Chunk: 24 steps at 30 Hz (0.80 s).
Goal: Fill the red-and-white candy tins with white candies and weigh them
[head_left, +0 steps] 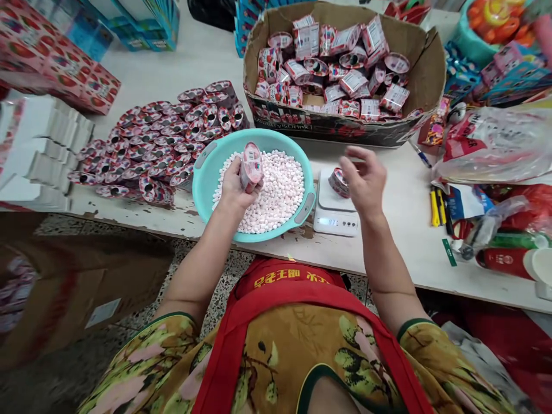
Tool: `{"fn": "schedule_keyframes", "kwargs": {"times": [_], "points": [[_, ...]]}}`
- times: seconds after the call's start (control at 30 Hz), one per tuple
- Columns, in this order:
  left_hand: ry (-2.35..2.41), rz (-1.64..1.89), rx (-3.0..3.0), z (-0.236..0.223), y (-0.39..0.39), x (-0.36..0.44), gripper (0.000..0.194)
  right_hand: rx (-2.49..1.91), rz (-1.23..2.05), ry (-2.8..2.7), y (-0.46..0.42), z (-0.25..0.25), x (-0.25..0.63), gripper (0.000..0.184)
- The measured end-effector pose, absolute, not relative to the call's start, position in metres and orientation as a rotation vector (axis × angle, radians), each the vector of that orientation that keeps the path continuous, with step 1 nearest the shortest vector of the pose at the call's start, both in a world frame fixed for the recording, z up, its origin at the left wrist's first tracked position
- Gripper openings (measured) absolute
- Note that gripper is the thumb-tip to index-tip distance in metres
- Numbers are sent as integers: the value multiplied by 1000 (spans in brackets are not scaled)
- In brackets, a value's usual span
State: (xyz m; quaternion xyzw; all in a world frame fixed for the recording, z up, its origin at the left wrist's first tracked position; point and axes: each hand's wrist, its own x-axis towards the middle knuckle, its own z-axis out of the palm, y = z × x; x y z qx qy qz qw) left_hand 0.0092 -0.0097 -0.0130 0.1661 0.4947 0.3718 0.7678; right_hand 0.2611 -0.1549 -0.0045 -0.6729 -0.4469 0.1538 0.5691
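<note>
Over the turquoise basin, my left hand grips a small pink-and-red oval candy box, its end with a printed label facing up. White and pale pink candies heap in the basin below. To the right, a white digital scale with a lit display carries another small oval candy box. My right hand hovers beside that box, fingers apart and holding nothing; its thumb partly overlaps the scale, and I cannot tell whether it touches the box.
Rows of candy boxes with holes in their tops stand left of the basin. Behind it, a cardboard carton holds many more. White flat cartons are stacked at far left. Plastic bags, cutters and a red cup lie right.
</note>
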Motion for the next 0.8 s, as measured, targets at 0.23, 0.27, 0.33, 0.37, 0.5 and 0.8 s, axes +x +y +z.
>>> {"fn": "schedule_keyframes", "kwargs": {"times": [0.23, 0.27, 0.33, 0.37, 0.5, 0.8], "points": [[907, 899, 375, 4, -23, 52, 34, -1487, 908, -1552, -68, 40, 191, 74], [893, 891, 378, 4, -23, 56, 33, -1495, 943, -1567, -62, 40, 191, 75], [880, 875, 372, 3, -23, 59, 32, -1478, 1007, -1535, -58, 37, 197, 74], [878, 867, 366, 2, -23, 59, 30, -1448, 1045, -1492, -59, 35, 201, 73], [889, 856, 374, 3, -21, 51, 18, -1270, 1165, -1222, -83, 17, 216, 76], [944, 492, 786, 16, -11, 38, 25, -1076, 921, -639, -180, -15, 236, 70]]}}
